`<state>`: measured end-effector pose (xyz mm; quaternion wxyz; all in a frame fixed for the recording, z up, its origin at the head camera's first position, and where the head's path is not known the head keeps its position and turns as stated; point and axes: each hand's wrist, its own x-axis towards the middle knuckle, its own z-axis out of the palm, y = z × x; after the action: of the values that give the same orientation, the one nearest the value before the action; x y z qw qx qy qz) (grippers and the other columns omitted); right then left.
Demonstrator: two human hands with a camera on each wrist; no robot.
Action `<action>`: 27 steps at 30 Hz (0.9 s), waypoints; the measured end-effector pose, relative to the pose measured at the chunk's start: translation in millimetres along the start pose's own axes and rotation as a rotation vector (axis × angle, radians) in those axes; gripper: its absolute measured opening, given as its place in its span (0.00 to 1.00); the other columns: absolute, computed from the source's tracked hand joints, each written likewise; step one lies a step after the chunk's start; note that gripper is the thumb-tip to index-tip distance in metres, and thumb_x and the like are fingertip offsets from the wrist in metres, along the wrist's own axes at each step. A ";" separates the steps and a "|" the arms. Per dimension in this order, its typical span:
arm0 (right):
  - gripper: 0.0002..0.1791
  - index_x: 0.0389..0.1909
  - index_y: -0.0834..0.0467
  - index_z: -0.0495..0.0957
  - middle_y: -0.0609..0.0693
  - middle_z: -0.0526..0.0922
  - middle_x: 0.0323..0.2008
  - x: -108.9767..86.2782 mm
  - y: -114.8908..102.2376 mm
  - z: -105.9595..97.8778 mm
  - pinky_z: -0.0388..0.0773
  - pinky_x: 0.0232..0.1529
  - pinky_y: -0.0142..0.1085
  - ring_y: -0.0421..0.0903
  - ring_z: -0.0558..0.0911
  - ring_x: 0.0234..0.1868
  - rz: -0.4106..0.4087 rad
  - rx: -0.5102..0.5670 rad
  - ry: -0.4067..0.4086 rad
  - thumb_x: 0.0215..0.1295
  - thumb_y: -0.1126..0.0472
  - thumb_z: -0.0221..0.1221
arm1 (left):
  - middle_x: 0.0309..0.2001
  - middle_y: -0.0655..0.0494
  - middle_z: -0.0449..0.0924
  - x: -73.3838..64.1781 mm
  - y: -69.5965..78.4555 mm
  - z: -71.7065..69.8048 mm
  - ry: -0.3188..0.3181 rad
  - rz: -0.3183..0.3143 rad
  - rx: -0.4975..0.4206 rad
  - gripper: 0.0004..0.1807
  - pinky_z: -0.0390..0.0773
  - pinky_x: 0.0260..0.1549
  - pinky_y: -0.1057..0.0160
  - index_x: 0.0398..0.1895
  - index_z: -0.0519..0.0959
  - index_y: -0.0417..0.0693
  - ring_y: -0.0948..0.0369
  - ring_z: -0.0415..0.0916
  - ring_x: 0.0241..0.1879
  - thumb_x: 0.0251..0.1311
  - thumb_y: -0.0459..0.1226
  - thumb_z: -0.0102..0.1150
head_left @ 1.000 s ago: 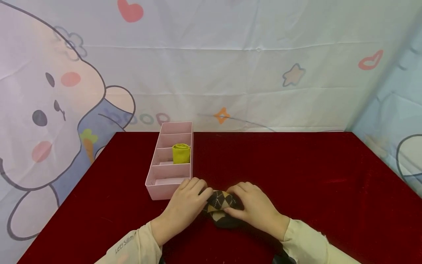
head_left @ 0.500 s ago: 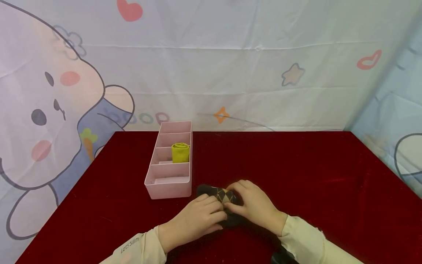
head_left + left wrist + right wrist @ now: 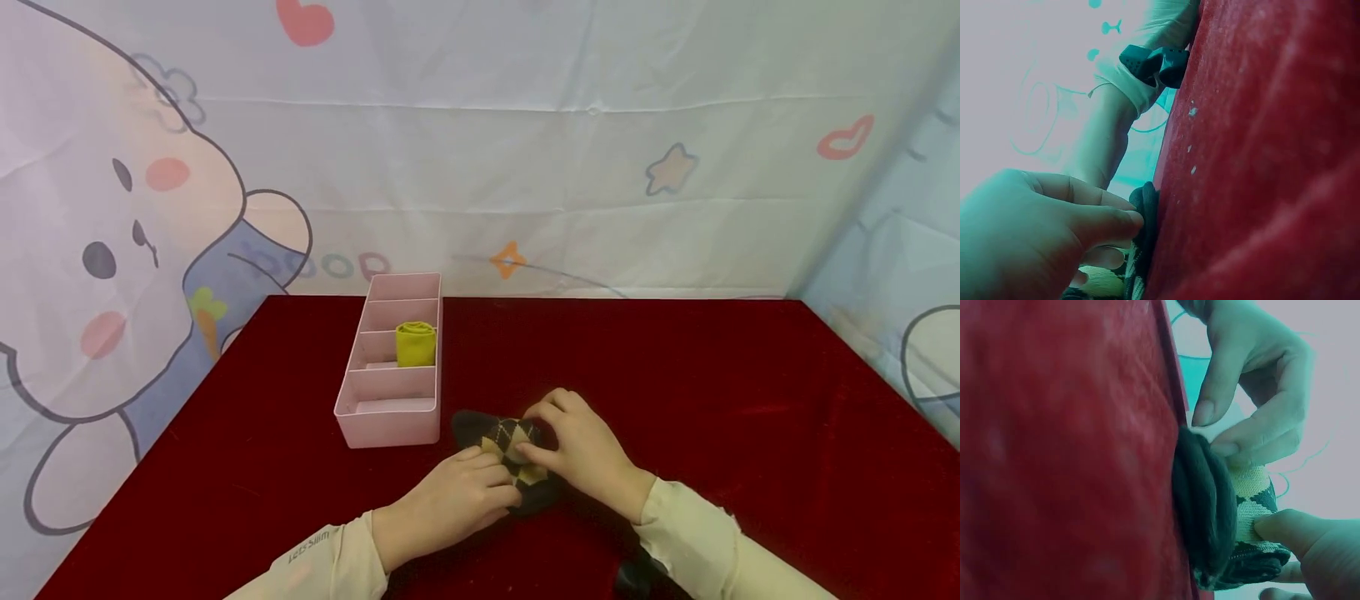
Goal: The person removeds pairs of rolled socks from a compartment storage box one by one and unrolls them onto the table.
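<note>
A folded dark sock (image 3: 517,437) with a yellow and beige argyle pattern lies on the red cloth in front of the person. At its near left side, the left hand (image 3: 461,496) has thumb and fingertips at the dark edge, pinching it in the left wrist view. The right hand (image 3: 588,442) grips the sock's right end, its thumb lying on the patterned face. In the right wrist view the dark layers of the sock (image 3: 1204,500) show, folded over each other. The hands cover part of the sock.
A pink divided box (image 3: 393,427) stands left of the sock. A rolled yellow cloth item (image 3: 416,346) sits upright in one of its compartments. The red cloth (image 3: 675,367) covers the table, and a printed curtain (image 3: 465,167) hangs behind it.
The left hand has moved from the sock's far left side down to its near left side. The dark left end of the sock now shows. The right hand stays on the right end.
</note>
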<state>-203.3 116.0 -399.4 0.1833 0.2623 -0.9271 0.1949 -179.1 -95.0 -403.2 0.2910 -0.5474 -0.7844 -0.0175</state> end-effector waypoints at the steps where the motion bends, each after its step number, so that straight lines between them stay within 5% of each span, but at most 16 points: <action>1: 0.19 0.41 0.55 0.81 0.47 0.78 0.38 1.7 0.4 -0.7 0.77 0.38 0.31 0.43 0.76 0.40 -0.003 -0.007 -0.003 0.52 0.48 0.69 | 0.31 0.70 0.81 0.0 -0.4 0.0 -0.001 -0.008 -0.008 0.07 0.72 0.42 0.70 0.30 0.82 0.61 0.70 0.76 0.38 0.47 0.42 0.70; 15: 0.13 0.39 0.54 0.82 0.45 0.80 0.37 20.8 3.3 2.0 0.71 0.36 0.29 0.39 0.72 0.35 -0.149 -0.017 -0.008 0.52 0.59 0.70 | 0.33 0.67 0.79 -1.2 -2.3 8.7 0.002 -0.060 -0.089 0.10 0.71 0.42 0.70 0.31 0.79 0.59 0.69 0.75 0.38 0.47 0.43 0.71; 27: 0.08 0.36 0.51 0.81 0.41 0.83 0.37 25.8 8.7 2.0 0.76 0.40 0.32 0.38 0.78 0.37 -0.184 0.026 -0.042 0.55 0.59 0.68 | 0.30 0.68 0.77 -5.6 -5.0 8.7 -0.031 -0.132 -0.105 0.10 0.71 0.39 0.71 0.29 0.81 0.59 0.68 0.73 0.34 0.46 0.47 0.72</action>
<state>-229.1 111.2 -392.0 0.1774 0.3526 -0.9003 0.1835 -186.0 -98.8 -411.6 0.2477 -0.5094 -0.8212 -0.0692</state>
